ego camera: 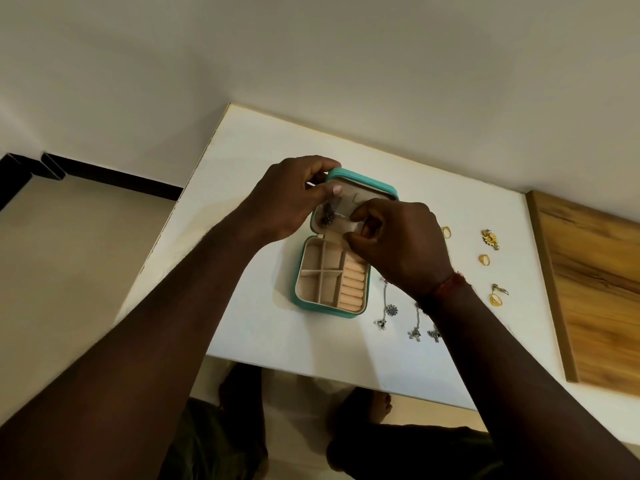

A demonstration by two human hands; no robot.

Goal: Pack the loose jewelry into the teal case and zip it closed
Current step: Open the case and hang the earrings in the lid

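The teal case [304, 306] lies open on the white table [263, 140], its beige tray with compartments and ring rolls facing up. Its lid [367, 183] stands raised. My left hand [287, 199] grips the lid's top left corner, thumb on the inner lining. A dark silver piece [326, 216] hangs inside the lid on the left. My right hand [398, 247] pinches the lid's small beige pocket flap. Silver chain pieces [389, 311] lie right of the case, partly under my right wrist. Gold rings [484, 259] and gold earrings [490, 238] lie further right.
A wooden board [595, 292] covers the table's right end. The table's near edge runs just below the case, with my feet on the floor beneath. A plain wall stands behind the table.
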